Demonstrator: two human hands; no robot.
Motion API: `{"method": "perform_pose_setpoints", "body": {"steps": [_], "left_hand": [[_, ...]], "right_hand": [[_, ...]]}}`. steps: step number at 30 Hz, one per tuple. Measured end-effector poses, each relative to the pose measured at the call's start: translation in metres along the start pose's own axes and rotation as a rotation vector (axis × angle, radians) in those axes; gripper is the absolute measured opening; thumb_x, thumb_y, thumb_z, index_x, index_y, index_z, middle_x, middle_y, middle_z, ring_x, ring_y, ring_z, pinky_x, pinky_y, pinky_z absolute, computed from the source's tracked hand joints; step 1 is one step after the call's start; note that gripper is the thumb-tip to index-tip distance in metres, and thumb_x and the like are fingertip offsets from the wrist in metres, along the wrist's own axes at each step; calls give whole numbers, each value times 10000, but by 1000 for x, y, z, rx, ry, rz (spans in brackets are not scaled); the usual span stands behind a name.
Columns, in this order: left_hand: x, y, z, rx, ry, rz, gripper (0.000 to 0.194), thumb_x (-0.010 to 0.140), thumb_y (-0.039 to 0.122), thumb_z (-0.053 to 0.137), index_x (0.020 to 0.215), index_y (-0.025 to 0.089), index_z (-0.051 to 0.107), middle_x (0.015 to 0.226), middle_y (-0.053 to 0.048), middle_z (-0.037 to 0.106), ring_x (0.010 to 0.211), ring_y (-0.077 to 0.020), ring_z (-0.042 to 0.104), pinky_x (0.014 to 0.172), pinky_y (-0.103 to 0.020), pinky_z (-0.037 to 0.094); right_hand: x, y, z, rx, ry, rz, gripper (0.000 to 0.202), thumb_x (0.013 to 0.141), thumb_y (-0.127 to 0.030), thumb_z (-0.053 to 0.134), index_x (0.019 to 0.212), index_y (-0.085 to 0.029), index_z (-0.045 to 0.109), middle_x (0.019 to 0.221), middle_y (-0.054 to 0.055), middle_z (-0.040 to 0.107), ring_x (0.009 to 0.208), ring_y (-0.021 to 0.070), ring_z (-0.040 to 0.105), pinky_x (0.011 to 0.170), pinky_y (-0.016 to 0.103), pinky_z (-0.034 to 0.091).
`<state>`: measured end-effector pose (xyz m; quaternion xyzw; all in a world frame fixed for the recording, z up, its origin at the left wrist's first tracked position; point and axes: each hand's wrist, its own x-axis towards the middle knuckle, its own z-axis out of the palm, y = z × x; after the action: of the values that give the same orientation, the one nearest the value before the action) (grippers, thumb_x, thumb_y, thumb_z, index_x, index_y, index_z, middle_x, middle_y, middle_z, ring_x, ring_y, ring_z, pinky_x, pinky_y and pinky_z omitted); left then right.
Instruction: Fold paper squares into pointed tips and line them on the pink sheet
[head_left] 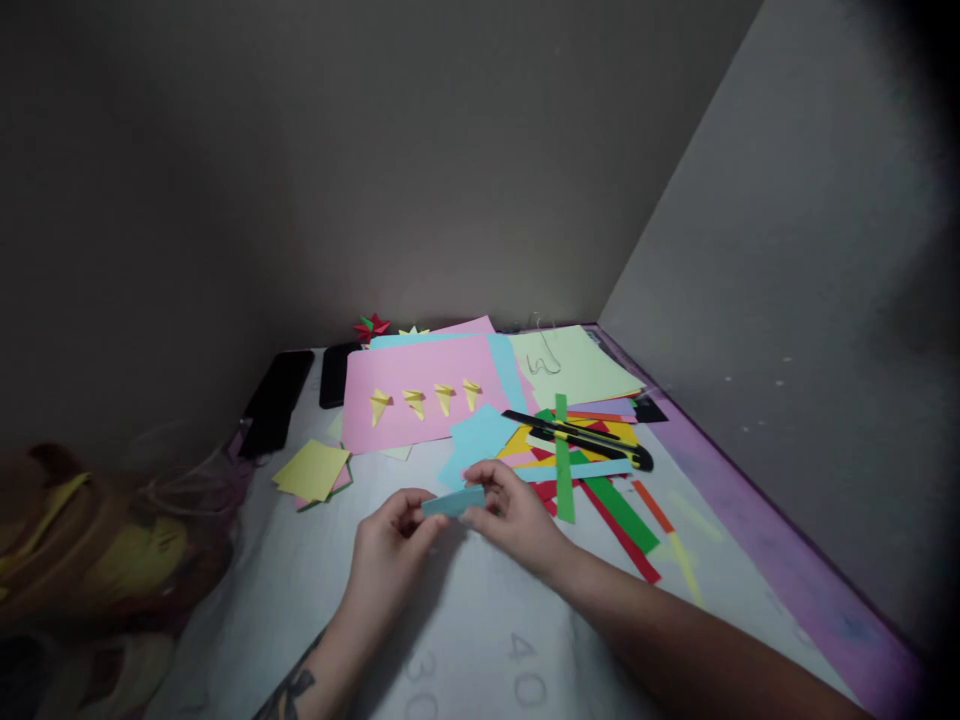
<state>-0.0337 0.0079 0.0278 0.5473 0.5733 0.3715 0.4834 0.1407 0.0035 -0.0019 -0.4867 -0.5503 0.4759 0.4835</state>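
A small folded piece of light blue paper is held up between my two hands, above the white table surface. My left hand pinches its left end between thumb and fingers. At the right end, my right hand grips it the same way. Just beyond lie loose light blue paper squares. Several folded yellow paper pieces sit in a row on a pink sheet farther back.
Left of my hands lies a stack of small paper squares. Two dark phone-like slabs rest behind it. Coloured paper strips and a black utility knife are at the right. Folded paper stars sit by the wall.
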Motion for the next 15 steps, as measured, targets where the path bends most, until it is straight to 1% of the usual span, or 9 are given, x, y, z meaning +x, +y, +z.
{"method": "perform_pose_setpoints", "body": {"steps": [1, 2, 4, 7, 10, 12, 13, 15], "left_hand": [[-1, -1, 2, 5, -13, 8, 239, 672, 329, 669, 808, 133, 644, 535, 62, 469, 492, -91, 430, 474, -197, 322], [-2, -2, 2, 15, -24, 19, 231, 677, 327, 667, 804, 134, 648, 533, 60, 479, 492, -92, 433, 477, -199, 328], [-2, -4, 1, 47, -45, 52, 218, 689, 319, 664, 809, 137, 657, 536, 53, 507, 501, -98, 449, 489, -205, 345], [2, -7, -4, 77, -45, 71, 229, 699, 317, 669, 843, 139, 659, 568, 29, 587, 543, -125, 525, 536, -226, 399], [6, -5, -9, 54, 21, 34, 277, 715, 354, 667, 882, 133, 651, 654, -20, 676, 621, -165, 608, 592, -256, 456], [8, -2, -10, 18, 39, 25, 293, 738, 383, 650, 893, 134, 653, 730, -50, 709, 674, -178, 638, 620, -265, 477], [8, -1, -10, -1, 16, 33, 293, 752, 392, 637, 894, 136, 657, 778, -62, 719, 710, -183, 650, 637, -265, 484], [8, 1, -9, -21, -80, 55, 280, 780, 397, 607, 880, 144, 673, 859, -79, 730, 785, -191, 664, 668, -263, 493]], "right_hand": [[0, -1, 1, -48, -22, -7, 125, 744, -204, 643, 840, -191, 564, 831, -1, 533, 723, 126, 514, 613, 235, 408], [0, -2, 1, -97, -37, -22, 73, 757, -191, 626, 741, -184, 555, 784, -8, 519, 710, 124, 503, 605, 233, 394], [1, -3, 0, -171, -49, -58, 163, 768, -157, 602, 628, -177, 521, 723, -18, 497, 695, 123, 491, 598, 232, 372], [2, -4, -5, -201, -20, -89, 139, 766, -140, 601, 646, -177, 543, 722, -15, 504, 703, 130, 499, 604, 236, 374], [3, -4, -10, -230, 56, -113, 126, 770, -135, 600, 661, -181, 557, 742, -1, 519, 705, 142, 506, 591, 246, 380], [2, -5, -12, -265, 47, -154, 132, 773, -118, 598, 664, -186, 566, 754, 8, 536, 715, 149, 516, 595, 254, 388], [1, -5, -13, -285, 20, -184, 136, 777, -109, 595, 669, -189, 574, 757, 11, 545, 729, 154, 525, 613, 262, 400], [-1, -5, -13, -318, -45, -242, 148, 794, -90, 573, 695, -197, 603, 769, 18, 565, 780, 169, 546, 681, 288, 429]]}}
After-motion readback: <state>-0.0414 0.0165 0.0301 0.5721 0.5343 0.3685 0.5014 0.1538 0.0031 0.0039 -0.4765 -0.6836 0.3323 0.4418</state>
